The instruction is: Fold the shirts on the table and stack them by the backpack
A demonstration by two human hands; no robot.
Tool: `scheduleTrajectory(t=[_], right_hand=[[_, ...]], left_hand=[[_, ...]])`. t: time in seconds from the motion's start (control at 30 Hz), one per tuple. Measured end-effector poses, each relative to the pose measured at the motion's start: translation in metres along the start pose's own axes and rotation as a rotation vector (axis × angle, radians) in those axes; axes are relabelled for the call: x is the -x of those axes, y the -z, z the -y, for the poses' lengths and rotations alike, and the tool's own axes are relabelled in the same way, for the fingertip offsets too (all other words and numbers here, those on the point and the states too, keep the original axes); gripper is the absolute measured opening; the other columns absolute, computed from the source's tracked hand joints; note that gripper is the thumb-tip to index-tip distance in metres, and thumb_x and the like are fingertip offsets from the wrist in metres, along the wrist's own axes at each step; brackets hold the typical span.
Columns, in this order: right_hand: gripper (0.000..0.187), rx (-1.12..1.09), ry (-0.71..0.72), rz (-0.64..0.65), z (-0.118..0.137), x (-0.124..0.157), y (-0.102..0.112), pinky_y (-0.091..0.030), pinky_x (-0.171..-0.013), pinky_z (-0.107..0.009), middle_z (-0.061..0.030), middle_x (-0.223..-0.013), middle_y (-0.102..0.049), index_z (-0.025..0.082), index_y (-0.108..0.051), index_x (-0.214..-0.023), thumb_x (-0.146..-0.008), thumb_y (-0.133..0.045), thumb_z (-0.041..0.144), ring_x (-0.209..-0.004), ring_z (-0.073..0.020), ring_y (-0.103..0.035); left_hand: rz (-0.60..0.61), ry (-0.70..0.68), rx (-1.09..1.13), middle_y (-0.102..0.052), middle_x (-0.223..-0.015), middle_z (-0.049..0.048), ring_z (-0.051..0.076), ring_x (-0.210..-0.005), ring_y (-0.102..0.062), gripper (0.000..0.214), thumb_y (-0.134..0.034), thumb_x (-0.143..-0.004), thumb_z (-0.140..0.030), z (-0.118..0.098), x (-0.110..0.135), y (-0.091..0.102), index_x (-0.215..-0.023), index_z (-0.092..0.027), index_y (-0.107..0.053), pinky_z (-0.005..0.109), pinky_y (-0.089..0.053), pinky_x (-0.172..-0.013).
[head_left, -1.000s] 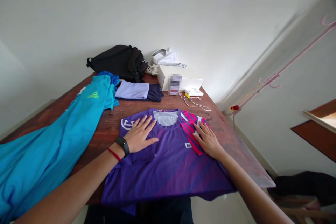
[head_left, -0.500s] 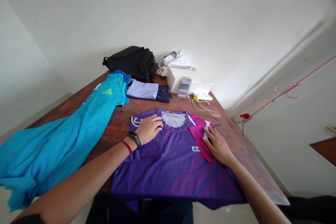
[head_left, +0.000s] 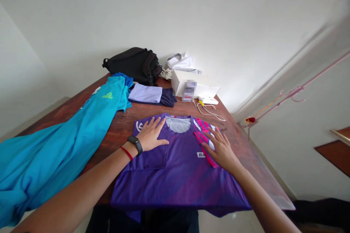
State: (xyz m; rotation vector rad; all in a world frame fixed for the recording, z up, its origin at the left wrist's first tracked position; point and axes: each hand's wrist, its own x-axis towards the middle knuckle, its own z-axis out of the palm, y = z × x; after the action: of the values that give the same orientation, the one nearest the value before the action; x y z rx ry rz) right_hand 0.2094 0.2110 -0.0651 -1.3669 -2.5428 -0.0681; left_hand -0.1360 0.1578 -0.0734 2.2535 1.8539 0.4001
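Beneath both flat palms: a purple sports jersey [head_left: 177, 174] with a pink-striped shoulder, face up on the reddish-brown wooden table [head_left: 117, 131].

Nearer than the hands, the jersey's hem hangs over the table edge. Judged risk: that overhang could drag the smooth cloth off, or undo the tucked sides, if palm pressure eases. The left hand [head_left: 151, 136], with a black wristband [head_left: 134, 142] and a red cord [head_left: 126, 152] at the wrist, lies fully open with fingers spread, pressing the chest beside the collar and grasping nothing. The right hand [head_left: 221, 147] is likewise open and flat on the inward-folded striped sleeve; a sideways slide could crease it. Left of the left hand lies a loose turquoise shirt [head_left: 68, 138]. Beyond the fingertips are a folded lavender-and-navy cloth [head_left: 146, 94], a white cable [head_left: 209, 109], a white box [head_left: 177, 80] and a black backpack [head_left: 131, 63].
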Motion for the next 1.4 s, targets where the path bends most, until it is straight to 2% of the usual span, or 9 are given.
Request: scheduleTrajectory(t=[0.07,0.13,0.2,0.27,0.37,0.53,0.73,1.0,1.4], right_hand=[[0.04,-0.157,0.119,0.031,0.03,-0.009,0.015,-0.044,-0.109,-0.048,-0.0106,-0.133,-0.064,0.024,-0.062,-0.132,-0.102,-0.044,0.044,-0.128,-0.0283,-0.056],[0.035,-0.293,0.184,0.085,0.062,-0.018,0.026,-0.052,-0.099,-0.038,-0.0086,-0.121,-0.069,0.024,-0.065,-0.126,-0.103,-0.043,0.039,-0.112,-0.023,-0.065],[0.033,-0.327,0.268,0.128,0.09,-0.024,0.029,-0.052,-0.098,-0.039,-0.0089,-0.118,-0.069,0.023,-0.065,-0.126,-0.102,-0.046,0.037,-0.11,-0.0233,-0.065],[0.035,-0.305,0.342,0.146,0.11,-0.026,0.024,-0.049,-0.104,-0.041,-0.0101,-0.126,-0.066,0.022,-0.063,-0.129,-0.101,-0.049,0.036,-0.118,-0.0251,-0.061],[0.042,-0.269,0.411,0.163,0.124,-0.026,0.01,-0.041,-0.114,-0.044,-0.0116,-0.144,-0.055,0.021,-0.057,-0.138,-0.099,-0.052,0.036,-0.134,-0.0267,-0.05],[0.058,-0.255,0.434,0.226,0.123,-0.024,-0.007,-0.031,-0.12,-0.049,-0.0134,-0.16,-0.035,0.016,-0.041,-0.152,-0.101,-0.048,0.043,-0.15,-0.0294,-0.028],[0.067,-0.234,0.415,0.305,0.117,-0.022,-0.013,-0.022,-0.123,-0.053,-0.0118,-0.166,-0.02,0.017,-0.03,-0.158,-0.102,-0.041,0.054,-0.154,-0.0288,-0.014],[0.071,-0.239,0.405,0.28,0.116,-0.019,-0.015,-0.022,-0.121,-0.056,-0.0116,-0.167,-0.015,0.023,-0.029,-0.158,-0.099,-0.045,0.059,-0.154,-0.0319,-0.012],[0.067,-0.253,0.453,0.34,0.116,-0.018,-0.007,-0.017,-0.121,-0.06,-0.0063,-0.166,-0.022,0.025,-0.031,-0.157,-0.1,-0.042,0.058,-0.154,-0.0322,-0.012]], left_hand=[[0.042,-0.011,-0.015,-0.02,-0.164,0.0199,0.045,-0.15,-0.016,0.101,-0.056,-0.082,-0.077,0.004,0.0,-0.001,-0.159,-0.021,-0.024,0.065,-0.023,-0.116],[0.064,-0.053,-0.014,-0.019,-0.165,0.0191,0.044,-0.151,-0.013,0.098,-0.051,-0.082,-0.081,0.006,0.001,-0.003,-0.158,-0.024,-0.028,0.066,-0.02,-0.116],[0.077,-0.079,-0.017,-0.017,-0.165,0.0195,0.043,-0.152,-0.011,0.1,-0.05,-0.081,-0.083,0.007,0.001,-0.004,-0.158,-0.024,-0.028,0.066,-0.019,-0.116],[0.074,-0.075,-0.03,-0.016,-0.165,0.0195,0.042,-0.152,-0.01,0.099,-0.05,-0.082,-0.082,0.008,0.001,-0.005,-0.159,-0.024,-0.027,0.065,-0.019,-0.117],[0.043,-0.073,-0.05,-0.017,-0.165,0.0185,0.041,-0.152,-0.011,0.092,-0.05,-0.087,-0.076,0.009,0.001,-0.008,-0.159,-0.024,-0.027,0.064,-0.019,-0.117],[0.003,-0.102,-0.056,-0.018,-0.165,0.018,0.041,-0.152,-0.011,0.087,-0.049,-0.088,-0.074,0.009,0.002,-0.011,-0.157,-0.024,-0.031,0.065,-0.02,-0.117],[0.013,0.01,-0.065,-0.018,-0.165,0.019,0.041,-0.152,-0.011,0.096,-0.042,-0.085,-0.082,0.011,0.003,-0.007,-0.157,-0.019,-0.034,0.064,-0.017,-0.118],[0.026,0.18,-0.133,-0.016,-0.165,0.021,0.043,-0.152,-0.011,0.097,-0.038,-0.086,-0.083,0.032,0.004,0.006,-0.157,-0.016,-0.033,0.064,-0.019,-0.116],[0.104,0.182,-0.114,-0.011,-0.165,0.0216,0.044,-0.152,-0.007,0.107,-0.046,-0.078,-0.087,0.041,0.004,0.019,-0.158,-0.018,-0.031,0.062,-0.016,-0.117]])
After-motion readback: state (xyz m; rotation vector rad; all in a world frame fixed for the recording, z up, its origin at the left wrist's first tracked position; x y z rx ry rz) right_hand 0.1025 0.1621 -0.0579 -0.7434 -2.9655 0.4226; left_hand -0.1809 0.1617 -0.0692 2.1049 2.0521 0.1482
